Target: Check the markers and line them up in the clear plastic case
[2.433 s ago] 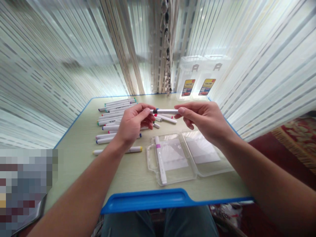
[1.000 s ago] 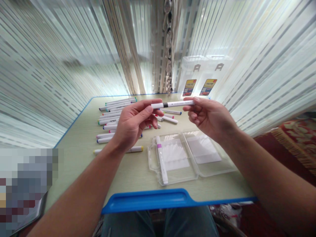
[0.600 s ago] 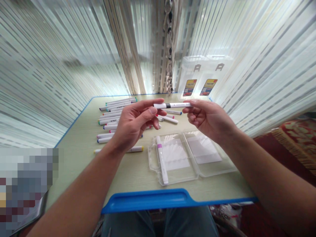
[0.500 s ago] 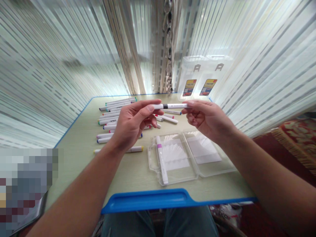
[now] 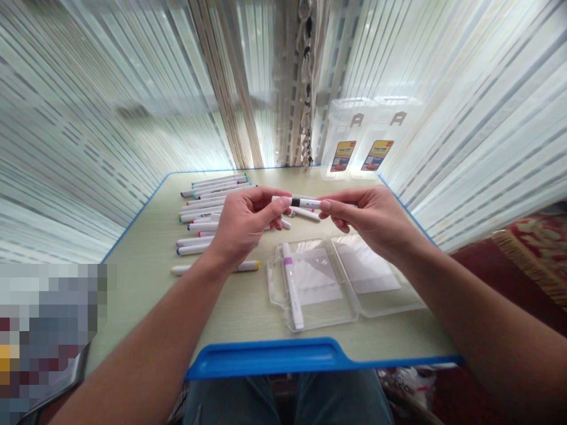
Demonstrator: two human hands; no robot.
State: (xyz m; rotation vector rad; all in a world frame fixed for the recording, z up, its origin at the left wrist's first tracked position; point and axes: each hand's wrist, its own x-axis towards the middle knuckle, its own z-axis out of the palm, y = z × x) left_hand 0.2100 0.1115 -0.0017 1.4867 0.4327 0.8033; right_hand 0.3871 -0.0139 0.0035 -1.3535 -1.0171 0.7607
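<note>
A white marker with a dark band (image 5: 305,203) is held level above the table between my two hands. My left hand (image 5: 250,215) pinches its left end with thumb and fingers. On the other end, the thumb and fingers of my right hand (image 5: 361,206) are closed. Below lies an open clear plastic case (image 5: 354,313), with one white marker with a purple band (image 5: 292,289) along the left side of its left half. Several white markers with coloured ends (image 5: 201,203) lie on the left of the table, partly hidden by my left hand and forearm.
Two clear cases with yellow and blue labels (image 5: 343,156) stand at the table's back right, against the string curtain (image 5: 146,71). The table (image 5: 137,236) has a blue edge with a raised blue tray (image 5: 270,352) at the front. A pixelated patch covers the lower left.
My right hand has moved left along the marker, nearer to my left hand. The marker has come slightly lower.
</note>
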